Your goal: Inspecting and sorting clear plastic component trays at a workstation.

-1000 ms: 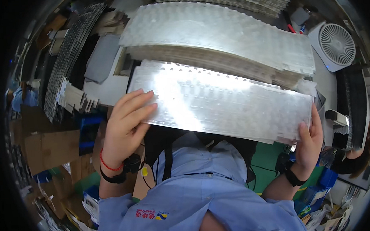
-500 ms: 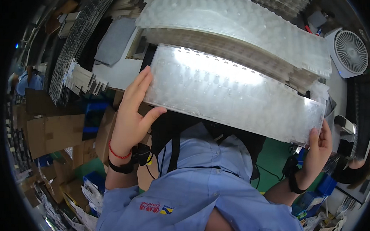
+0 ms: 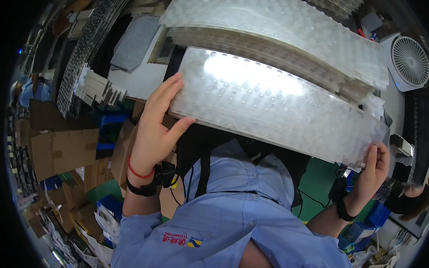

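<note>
A long translucent plastic panel (image 3: 266, 103) lies tilted across the front of my body, its upper edge lined with small notches and bright glare on its surface. My left hand (image 3: 154, 129) holds its left end, fingertips on the end edge and thumb at the near corner. At the right end, my right hand (image 3: 376, 170) pinches the near corner with thumb and curled fingers. Around that corner the surface looks like thin clear film; I cannot tell if it is a separate layer. Just beyond the panel rises a stack of similar bumpy translucent sheets (image 3: 277, 30).
A white fan (image 3: 409, 62) stands at the right of the table. Grey cloth-like sheets (image 3: 135, 44) and pale strips (image 3: 95, 89) lie on the left. Cardboard boxes (image 3: 64, 152) are on the floor at left. Another person's arm (image 3: 413, 191) shows at far right.
The right end of the panel and my right hand have shifted slightly to the right. My left hand stays on the left end, barely moved.
</note>
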